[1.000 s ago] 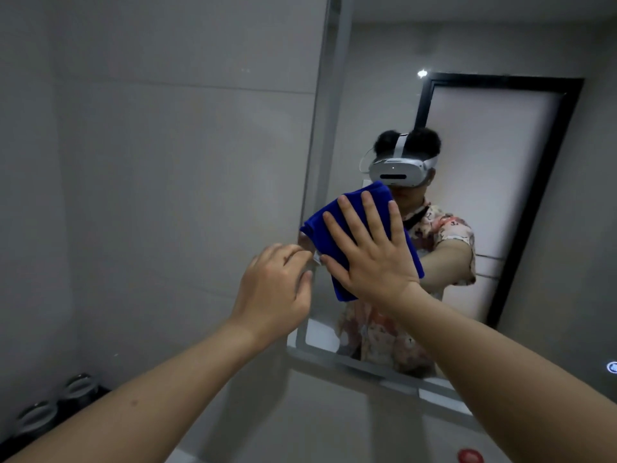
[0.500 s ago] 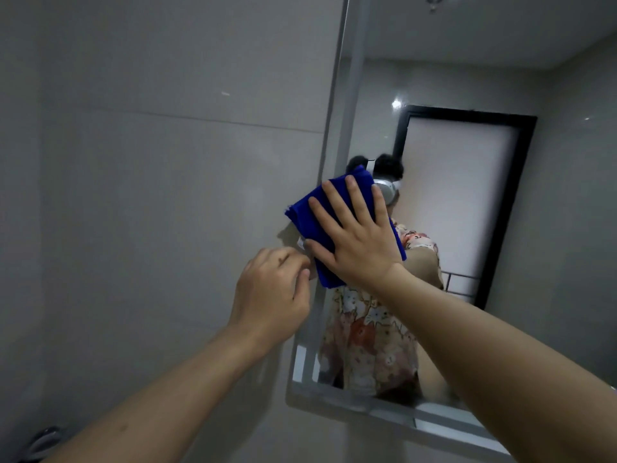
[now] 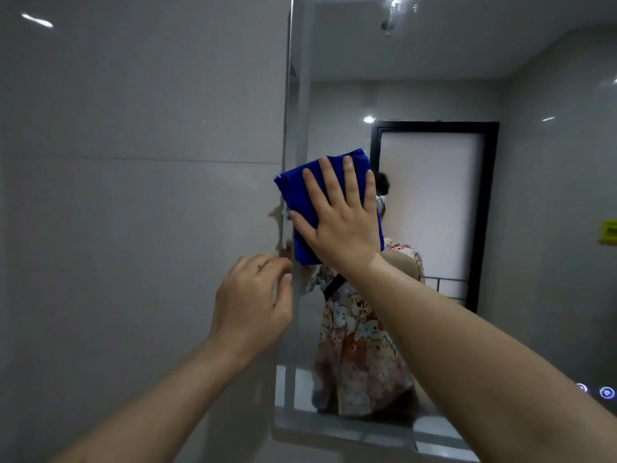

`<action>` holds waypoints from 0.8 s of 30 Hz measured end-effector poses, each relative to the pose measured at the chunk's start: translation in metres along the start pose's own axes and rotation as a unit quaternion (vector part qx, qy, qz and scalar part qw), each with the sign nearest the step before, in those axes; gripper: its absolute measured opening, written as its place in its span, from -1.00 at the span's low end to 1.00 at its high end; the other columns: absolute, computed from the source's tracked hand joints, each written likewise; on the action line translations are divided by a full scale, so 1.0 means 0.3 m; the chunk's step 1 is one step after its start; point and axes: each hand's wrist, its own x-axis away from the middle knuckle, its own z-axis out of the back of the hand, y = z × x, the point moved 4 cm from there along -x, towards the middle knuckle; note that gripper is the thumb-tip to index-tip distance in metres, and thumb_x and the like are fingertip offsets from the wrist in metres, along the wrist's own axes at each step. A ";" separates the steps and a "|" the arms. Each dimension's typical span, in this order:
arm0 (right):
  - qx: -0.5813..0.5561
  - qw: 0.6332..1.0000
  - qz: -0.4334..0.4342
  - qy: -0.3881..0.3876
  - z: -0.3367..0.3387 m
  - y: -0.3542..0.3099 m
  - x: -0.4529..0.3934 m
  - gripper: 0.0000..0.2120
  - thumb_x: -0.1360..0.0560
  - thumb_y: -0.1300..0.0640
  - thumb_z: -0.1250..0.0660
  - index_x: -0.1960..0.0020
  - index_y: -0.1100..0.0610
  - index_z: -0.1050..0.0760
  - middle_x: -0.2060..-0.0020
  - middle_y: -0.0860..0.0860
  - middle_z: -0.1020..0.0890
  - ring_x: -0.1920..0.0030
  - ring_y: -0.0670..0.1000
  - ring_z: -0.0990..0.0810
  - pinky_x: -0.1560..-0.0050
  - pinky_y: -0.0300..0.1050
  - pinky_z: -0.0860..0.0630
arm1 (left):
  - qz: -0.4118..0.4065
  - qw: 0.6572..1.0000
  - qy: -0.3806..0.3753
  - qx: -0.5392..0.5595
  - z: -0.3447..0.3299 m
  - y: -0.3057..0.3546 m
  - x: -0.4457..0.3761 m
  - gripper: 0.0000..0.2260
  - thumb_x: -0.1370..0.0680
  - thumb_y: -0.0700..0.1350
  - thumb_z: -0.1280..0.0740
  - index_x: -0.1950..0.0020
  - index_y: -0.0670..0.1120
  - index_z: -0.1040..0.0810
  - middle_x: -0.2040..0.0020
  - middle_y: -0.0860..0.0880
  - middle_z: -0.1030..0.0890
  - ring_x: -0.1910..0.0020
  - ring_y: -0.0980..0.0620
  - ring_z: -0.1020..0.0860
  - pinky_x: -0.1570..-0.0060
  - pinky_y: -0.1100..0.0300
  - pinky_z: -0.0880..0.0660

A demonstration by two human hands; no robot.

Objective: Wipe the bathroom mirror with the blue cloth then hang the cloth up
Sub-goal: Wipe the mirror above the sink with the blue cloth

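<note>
A grey tiled wall [image 3: 133, 195] fills the left; reflected right of it, a black-framed door [image 3: 434, 208] and yellow sign [image 3: 608, 232].

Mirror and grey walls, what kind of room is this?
Most likely a bathroom: a big wall mirror set against glossy grey tiles, with a frosted door reflected in it. The right hand presses a blue cloth on the glass.

bare forearms [image 3: 467, 345], cartoon-print shirt [image 3: 360, 345]

I see the mirror [image 3: 551, 262] fixed on the grey wall [image 3: 133, 228]; the folded blue cloth [image 3: 297, 192] lies flat against it, near its nine o'clock edge.
</note>
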 end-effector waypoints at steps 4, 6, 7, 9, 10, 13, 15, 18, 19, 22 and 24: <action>0.005 1.000 -0.028 0.001 0.029 0.101 0.016 -0.29 -0.64 -0.37 -0.02 -0.66 0.00 -0.15 -0.66 0.08 -0.14 -0.65 0.24 -0.01 -0.60 0.34 0.10 | -0.014 1.000 -0.013 0.008 -0.030 0.079 -0.031 -0.76 -0.55 -0.10 -0.28 -0.13 -0.10 -0.67 -0.04 -0.01 -0.68 -0.05 -0.01 -0.60 -0.04 0.13 -0.53; 0.010 0.999 -0.040 -0.007 0.044 0.162 0.033 -0.28 -0.64 -0.37 0.02 -0.67 0.00 -0.12 -0.66 0.08 -0.11 -0.65 0.24 0.02 -0.60 0.34 0.11 | -0.023 0.999 -0.018 0.016 -0.048 0.132 -0.048 -0.75 -0.55 -0.09 -0.28 -0.15 -0.10 -0.66 -0.05 0.00 -0.68 -0.06 0.00 -0.59 -0.04 0.12 -0.52; 0.013 0.999 -0.043 -0.012 0.052 0.193 0.042 -0.28 -0.64 -0.38 0.03 -0.67 -0.01 -0.11 -0.66 0.08 -0.10 -0.65 0.24 0.03 -0.60 0.34 0.12 | -0.028 0.999 -0.017 0.021 -0.058 0.160 -0.057 -0.75 -0.55 -0.09 -0.28 -0.15 -0.09 -0.65 -0.06 0.00 -0.68 -0.06 0.01 -0.58 -0.03 0.11 -0.53; 0.021 0.999 -0.045 -0.021 0.064 0.250 0.062 -0.27 -0.63 -0.38 0.05 -0.67 -0.01 -0.09 -0.67 0.08 -0.08 -0.65 0.24 0.05 -0.60 0.33 0.14 | -0.039 0.999 -0.015 0.030 -0.078 0.220 -0.074 -0.75 -0.56 -0.09 -0.28 -0.16 -0.08 -0.65 -0.07 0.01 -0.68 -0.08 0.01 -0.57 -0.04 0.10 -0.54; 0.026 0.998 -0.046 -0.023 0.069 0.277 0.074 -0.27 -0.63 -0.38 0.05 -0.67 -0.01 -0.09 -0.67 0.08 -0.08 -0.65 0.24 0.05 -0.60 0.33 0.14 | -0.045 0.998 -0.014 0.033 -0.088 0.252 -0.083 -0.75 -0.56 -0.09 -0.28 -0.16 -0.08 -0.65 -0.07 0.01 -0.68 -0.08 0.02 -0.57 -0.05 0.10 -0.55; 0.034 0.998 -0.051 -0.018 0.086 0.363 0.113 -0.28 -0.63 -0.38 0.02 -0.67 -0.01 -0.11 -0.66 0.08 -0.09 -0.65 0.23 0.03 -0.60 0.33 0.14 | -0.065 0.997 -0.008 0.042 -0.120 0.348 -0.106 -0.75 -0.55 -0.10 -0.28 -0.15 -0.09 -0.66 -0.06 -0.01 -0.69 -0.07 0.02 -0.57 -0.06 0.12 -0.52; 0.038 0.997 -0.058 -0.024 0.099 0.425 0.138 -0.27 -0.63 -0.37 0.01 -0.68 -0.02 -0.07 -0.67 0.08 -0.07 -0.66 0.23 0.06 -0.60 0.33 0.15 | -0.072 0.996 -0.008 0.051 -0.142 0.411 -0.115 -0.76 -0.55 -0.10 -0.28 -0.14 -0.10 -0.66 -0.05 -0.02 -0.69 -0.06 0.02 -0.57 -0.07 0.17 -0.47; 0.040 0.997 -0.067 -0.028 0.125 0.517 0.176 -0.27 -0.63 -0.37 0.01 -0.68 -0.02 -0.05 -0.67 0.08 -0.06 -0.66 0.23 0.07 -0.60 0.31 0.18 | -0.086 0.995 -0.008 0.053 -0.178 0.498 -0.119 -0.76 -0.55 -0.10 -0.29 -0.14 -0.11 -0.66 -0.07 -0.03 -0.69 -0.09 0.01 -0.57 -0.11 0.20 -0.42; 0.040 0.996 -0.070 -0.028 0.132 0.549 0.188 -0.27 -0.63 -0.37 0.00 -0.68 -0.02 -0.05 -0.67 0.08 -0.06 -0.66 0.23 0.07 -0.60 0.31 0.18 | -0.089 0.995 -0.009 0.053 -0.191 0.527 -0.119 -0.76 -0.54 -0.10 -0.29 -0.14 -0.11 -0.66 -0.08 -0.03 -0.69 -0.09 0.00 -0.57 -0.12 0.21 -0.42; 0.038 0.996 -0.076 -0.025 0.153 0.647 0.227 -0.27 -0.63 -0.37 -0.02 -0.68 -0.01 -0.06 -0.67 0.08 -0.06 -0.66 0.23 0.07 -0.60 0.32 0.18 | -0.098 0.994 -0.007 0.054 -0.224 0.612 -0.124 -0.76 -0.53 -0.11 -0.30 -0.13 -0.11 -0.66 -0.08 -0.03 -0.69 -0.09 0.00 -0.57 -0.12 0.21 -0.41; 0.040 0.996 -0.077 -0.023 0.166 0.709 0.251 -0.26 -0.63 -0.37 -0.01 -0.68 -0.01 -0.07 -0.67 0.08 -0.06 -0.66 0.23 0.07 -0.60 0.32 0.17 | -0.107 0.993 -0.006 0.053 -0.243 0.672 -0.126 -0.77 -0.52 -0.11 -0.31 -0.12 -0.11 -0.66 -0.07 -0.03 -0.69 -0.09 -0.01 -0.58 -0.13 0.18 -0.45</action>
